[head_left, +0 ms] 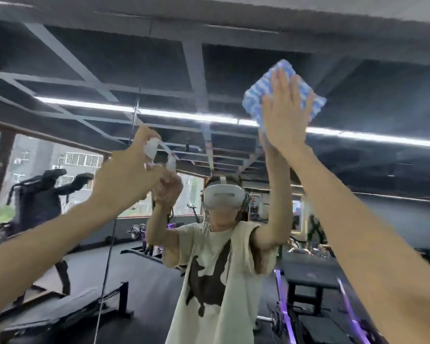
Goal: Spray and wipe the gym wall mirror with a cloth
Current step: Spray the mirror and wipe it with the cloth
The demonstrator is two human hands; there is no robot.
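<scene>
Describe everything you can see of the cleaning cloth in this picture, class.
The cloth is blue-and-white checked, soft-looking, and roughly square. It lies flat against the mirror, high on the right. The right hand presses it there with straight fingers over its middle; its edges show around the hand.

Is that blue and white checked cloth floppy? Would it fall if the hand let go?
Probably floppy: the blue and white checked cloth looks folded and soft-edged under the flat right hand. Only that hand pins it to the wall mirror, so it would likely drop.
</scene>
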